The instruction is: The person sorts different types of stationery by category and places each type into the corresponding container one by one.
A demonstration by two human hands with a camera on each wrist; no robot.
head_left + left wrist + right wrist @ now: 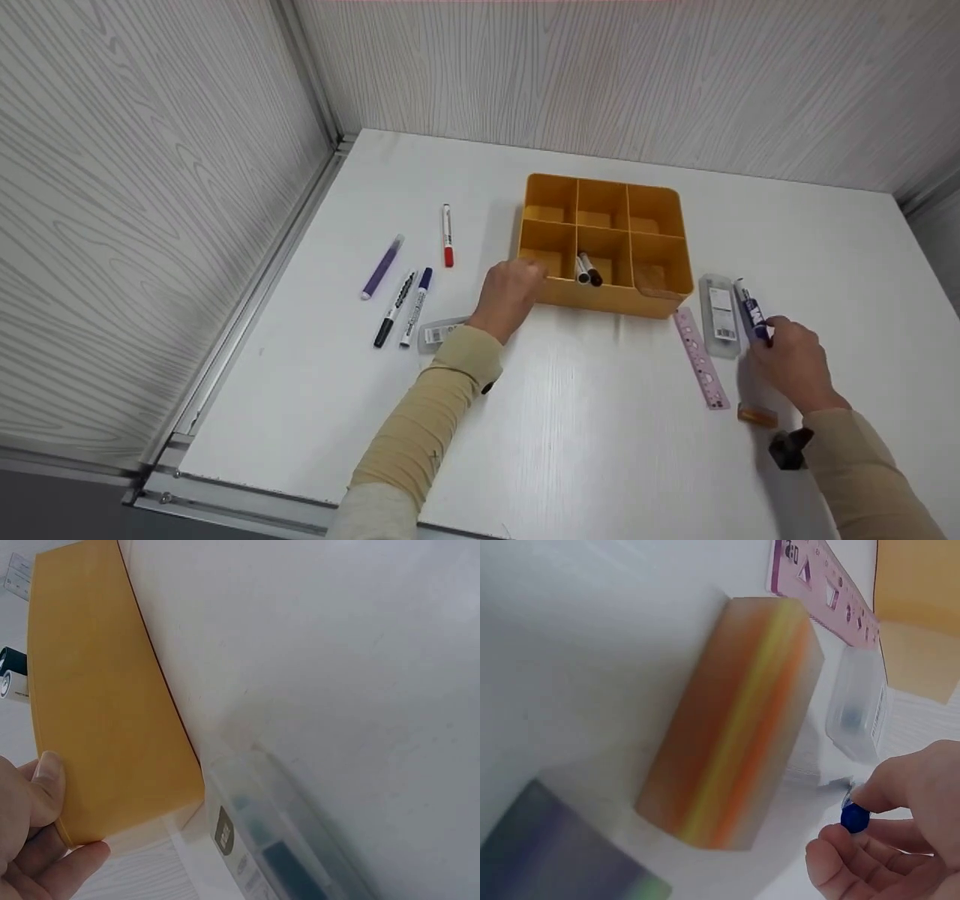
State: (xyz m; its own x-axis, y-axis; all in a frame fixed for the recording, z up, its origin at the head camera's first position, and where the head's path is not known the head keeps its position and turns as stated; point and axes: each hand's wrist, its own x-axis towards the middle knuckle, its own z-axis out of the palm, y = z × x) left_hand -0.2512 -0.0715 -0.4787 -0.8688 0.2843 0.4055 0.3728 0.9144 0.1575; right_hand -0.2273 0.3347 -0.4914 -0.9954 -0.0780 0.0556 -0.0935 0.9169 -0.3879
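My left hand (510, 295) grips the near left corner of a yellow six-compartment organizer box (600, 298). In the left wrist view its thumb lies on the box's outer wall and the other fingers are round the corner. Two markers (589, 270) stand in the box's near middle compartment. My right hand (795, 360) pinches a marker (752, 309) by its blue end, between thumb and fingers in the right wrist view. Just left of that marker is a clear plastic case (721, 315) with a white label. An orange striped eraser (731, 727) lies near the right wrist.
A pink ruler (701, 360) lies right of the box. Left of it are a red-capped marker (448, 235), a purple pen (382, 268), a black-capped marker (394, 309) and a blue-capped marker (417, 307). Another clear case (439, 334) is partly behind the left arm. Wood-grain panels (585, 82) wall the table.
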